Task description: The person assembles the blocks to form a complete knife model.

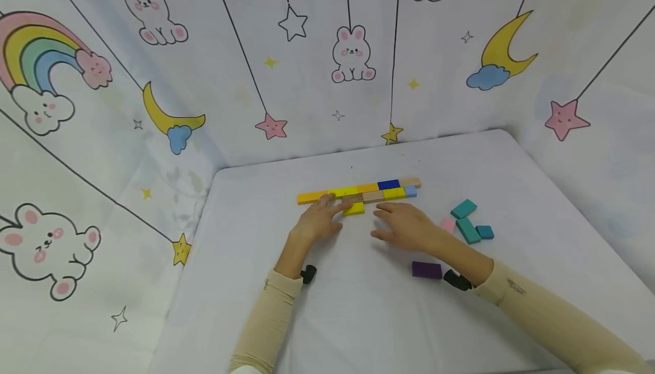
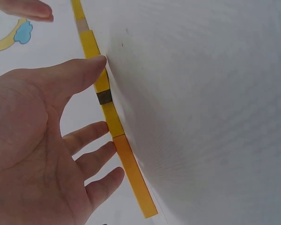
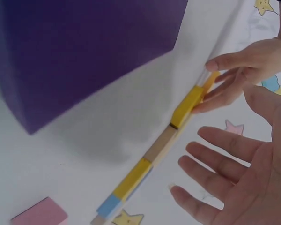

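Two rows of flat blocks lie end to end near the table's far side. The back row runs from an orange block through yellow pieces to a dark blue block and a beige block. In front are a brown block, a tan block, a yellow one and a light blue block. A single yellow block sits before them, near the thumb of my left hand. That hand's spread fingers reach the rows' left part. My right hand, fingers extended, holds nothing right of the single yellow block.
Teal blocks, a smaller blue-teal block and a pink block lie beyond my right wrist. Nearer me, a purple block lies beside the right wrist camera. A patterned cloth wall borders the white table.
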The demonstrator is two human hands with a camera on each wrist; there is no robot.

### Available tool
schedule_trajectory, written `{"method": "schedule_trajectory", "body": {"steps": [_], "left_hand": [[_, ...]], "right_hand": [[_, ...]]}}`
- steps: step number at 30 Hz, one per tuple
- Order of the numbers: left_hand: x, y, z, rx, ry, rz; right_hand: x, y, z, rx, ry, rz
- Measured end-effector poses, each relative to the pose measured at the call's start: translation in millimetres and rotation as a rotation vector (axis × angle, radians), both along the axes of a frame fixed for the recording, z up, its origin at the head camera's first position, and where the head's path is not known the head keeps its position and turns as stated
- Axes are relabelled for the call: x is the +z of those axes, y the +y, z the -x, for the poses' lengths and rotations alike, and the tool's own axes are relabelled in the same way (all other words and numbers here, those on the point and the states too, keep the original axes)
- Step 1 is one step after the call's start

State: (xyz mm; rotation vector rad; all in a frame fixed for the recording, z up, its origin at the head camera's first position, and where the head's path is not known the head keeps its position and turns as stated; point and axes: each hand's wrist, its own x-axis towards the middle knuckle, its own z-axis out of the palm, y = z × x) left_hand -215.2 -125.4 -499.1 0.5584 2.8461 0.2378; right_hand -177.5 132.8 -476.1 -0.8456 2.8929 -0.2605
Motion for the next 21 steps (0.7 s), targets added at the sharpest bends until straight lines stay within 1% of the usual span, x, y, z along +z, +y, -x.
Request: {"method": "schedule_trajectory", "body": {"steps": [5, 9, 14, 21], "left_hand": [[1.3, 0.8, 0.4, -0.007, 0.001, 0.0], [2.1, 0.6, -0.2, -0.011, 0.004, 0.003], [4.0, 0.3, -0.8, -0.025, 0.003, 0.002], [2.1, -0.4, -0.4, -0.023, -0.003, -0.017]], "right_hand": [[1.3, 12.1, -12.3, -0.025, 0.03, -0.012], [1.5, 21.1, -23.7, -0.048, 0.052, 0.01], [-2.8, 29.4, -40.5, -0.081, 0.076, 0.03], [-3.1, 33.8, -64.0, -0.084, 0.092, 0.052]]}}
